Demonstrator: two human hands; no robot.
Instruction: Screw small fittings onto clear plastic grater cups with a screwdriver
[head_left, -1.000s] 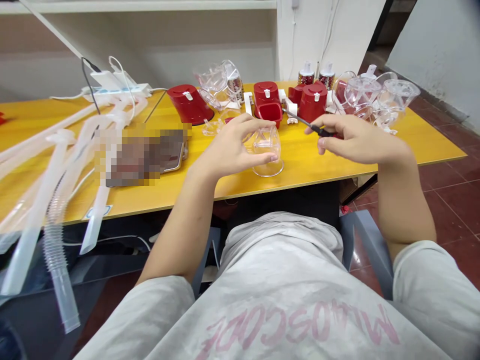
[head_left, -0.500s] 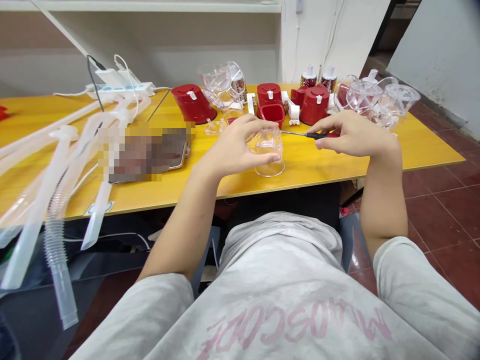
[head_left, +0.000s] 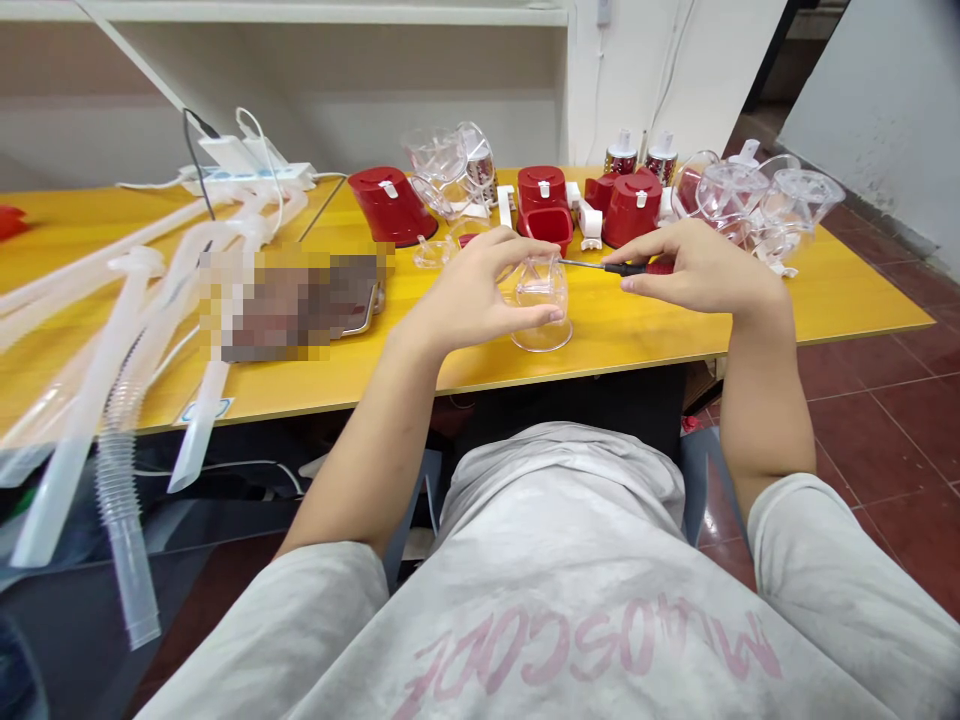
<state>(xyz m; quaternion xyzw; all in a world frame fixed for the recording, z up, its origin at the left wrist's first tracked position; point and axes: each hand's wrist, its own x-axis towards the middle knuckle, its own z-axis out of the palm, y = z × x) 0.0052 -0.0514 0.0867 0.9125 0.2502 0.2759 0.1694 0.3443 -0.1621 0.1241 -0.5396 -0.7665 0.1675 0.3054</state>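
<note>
A clear plastic cup-like part [head_left: 541,325] stands near the front edge of the yellow table, its wide rim down. My left hand [head_left: 491,290] is closed around its upper body, thumb on the near side and fingers over the top. My right hand [head_left: 694,268] grips the red and black handle of a screwdriver [head_left: 619,268]. The screwdriver lies nearly level, its thin shaft pointing left with the tip at the upper right of the clear part. Whether the tip touches a screw is too small to tell.
Behind my hands stand red housings [head_left: 394,205], white brackets [head_left: 591,225] and more clear parts [head_left: 446,170]. Further clear parts [head_left: 750,195] are heaped at the right. On the left lie translucent tubes [head_left: 82,400], a blurred phone-like object [head_left: 300,305] and a power strip [head_left: 247,178].
The screwdriver and my right hand have shifted very slightly left. The left hand keeps its hold on the clear part. The camera view has moved a little.
</note>
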